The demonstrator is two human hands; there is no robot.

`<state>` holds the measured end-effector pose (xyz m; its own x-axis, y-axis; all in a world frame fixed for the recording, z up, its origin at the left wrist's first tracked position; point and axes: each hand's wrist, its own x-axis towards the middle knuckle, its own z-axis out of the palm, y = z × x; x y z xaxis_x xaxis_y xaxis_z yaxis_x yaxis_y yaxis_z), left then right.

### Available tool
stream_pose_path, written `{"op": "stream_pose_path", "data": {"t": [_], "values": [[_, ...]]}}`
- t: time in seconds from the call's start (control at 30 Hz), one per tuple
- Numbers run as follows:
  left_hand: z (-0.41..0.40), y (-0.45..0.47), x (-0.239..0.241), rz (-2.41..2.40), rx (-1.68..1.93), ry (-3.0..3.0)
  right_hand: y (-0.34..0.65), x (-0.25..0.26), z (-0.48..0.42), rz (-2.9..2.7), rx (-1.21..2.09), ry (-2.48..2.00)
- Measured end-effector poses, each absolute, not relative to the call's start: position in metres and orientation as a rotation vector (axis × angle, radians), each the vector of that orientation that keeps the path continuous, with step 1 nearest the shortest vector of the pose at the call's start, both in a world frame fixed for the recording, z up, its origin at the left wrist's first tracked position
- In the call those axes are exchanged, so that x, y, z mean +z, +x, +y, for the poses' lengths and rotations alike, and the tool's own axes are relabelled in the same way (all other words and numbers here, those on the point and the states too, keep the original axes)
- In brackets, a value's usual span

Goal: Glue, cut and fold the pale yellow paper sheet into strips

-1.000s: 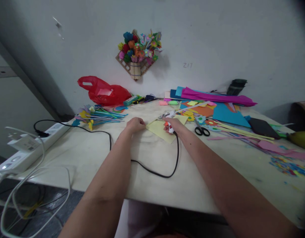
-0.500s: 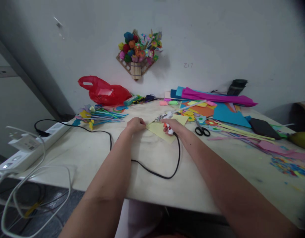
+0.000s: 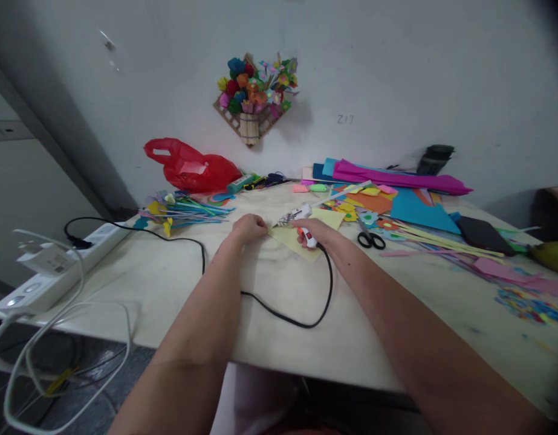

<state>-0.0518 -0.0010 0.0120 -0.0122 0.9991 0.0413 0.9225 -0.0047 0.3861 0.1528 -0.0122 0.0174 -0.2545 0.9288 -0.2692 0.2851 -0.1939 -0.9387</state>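
Note:
My left hand (image 3: 248, 228) rests closed on the table, its fingers pinching the left corner of a pale yellow paper sheet (image 3: 291, 239). My right hand (image 3: 315, 231) is wrapped round a white glue gun (image 3: 300, 219) with a red trigger. The gun's nozzle points left over the yellow sheet, close to my left fingertips. The gun's black cord (image 3: 306, 309) loops back across the table toward me.
Black-handled scissors (image 3: 370, 238) lie right of my right hand. Coloured paper sheets (image 3: 396, 193), strips and cut-outs cover the right and back. A red plastic bag (image 3: 190, 164), paper flower stems (image 3: 183, 210) and a white power strip (image 3: 56, 266) sit on the left. The wooden table's front edge (image 3: 279, 362) is near me.
My right hand has shifted the glue gun slightly left, bringing its nozzle nearer my left fingers. The left hand has stayed on the paper corner.

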Motion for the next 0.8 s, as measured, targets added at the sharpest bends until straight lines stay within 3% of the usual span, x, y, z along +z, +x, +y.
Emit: {"op": "stream_pose_path", "data": {"t": [0.8], "values": [[0.0038,-0.0584,0.0065,1.804,0.556,2.024,0.1506,0.0147,-0.0111,-1.546,1.530,-1.447]]}}
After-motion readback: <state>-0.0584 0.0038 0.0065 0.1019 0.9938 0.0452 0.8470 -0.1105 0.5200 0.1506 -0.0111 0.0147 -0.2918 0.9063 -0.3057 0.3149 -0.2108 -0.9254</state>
